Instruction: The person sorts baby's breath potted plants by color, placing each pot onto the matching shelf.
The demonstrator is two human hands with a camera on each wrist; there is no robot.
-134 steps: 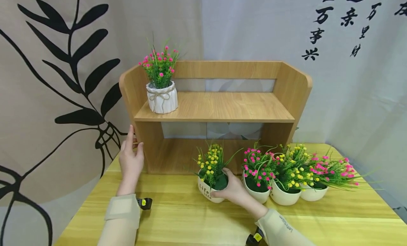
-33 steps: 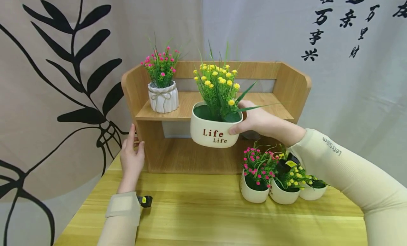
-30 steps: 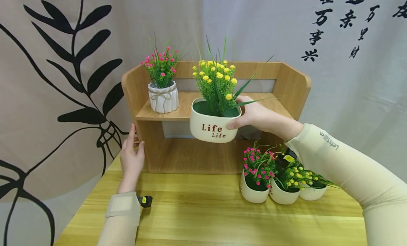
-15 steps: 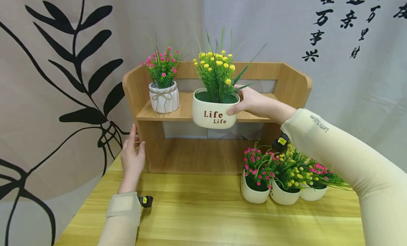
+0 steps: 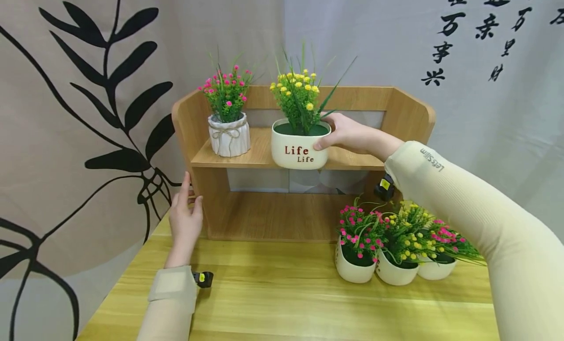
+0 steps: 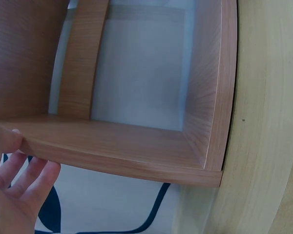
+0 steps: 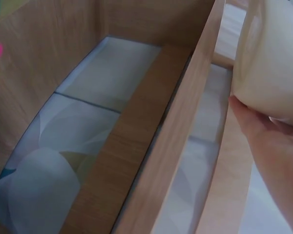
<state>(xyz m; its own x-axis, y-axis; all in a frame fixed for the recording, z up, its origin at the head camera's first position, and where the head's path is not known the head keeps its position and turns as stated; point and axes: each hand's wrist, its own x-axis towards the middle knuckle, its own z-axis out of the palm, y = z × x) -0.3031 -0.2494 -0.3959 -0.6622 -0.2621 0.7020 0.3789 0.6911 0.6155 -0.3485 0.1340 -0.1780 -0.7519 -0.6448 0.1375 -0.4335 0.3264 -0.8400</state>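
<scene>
My right hand (image 5: 348, 133) grips the right end of a cream oval flowerpot (image 5: 293, 157) marked "Life", its thumb on the front wall. Yellow artificial flowers (image 5: 299, 93) fill the pot, which is upright and overlaps the front edge of the upper shelf board (image 5: 261, 145). In the right wrist view, the pot (image 7: 273, 58) sits above the fingers, close over the wood. On the other side, my left hand (image 5: 186, 221) rests against the shelf's left side panel. Seen from the left wrist, its thumb (image 6: 10, 140) is at the panel's front edge, with the fingers along the outside.
A white pot (image 5: 229, 139) with a twine bow and pink flowers stands at the upper board's left. Three cream pots of pink and yellow flowers, the nearest pot (image 5: 352, 270) leftmost, stand on the wooden table (image 5: 273, 292) at right. A printed curtain (image 5: 352, 37) hangs behind.
My right hand has lifted the yellow-flowered pot off the table, then raised it farther back to the upper board's front edge. My left hand stays at the side panel.
</scene>
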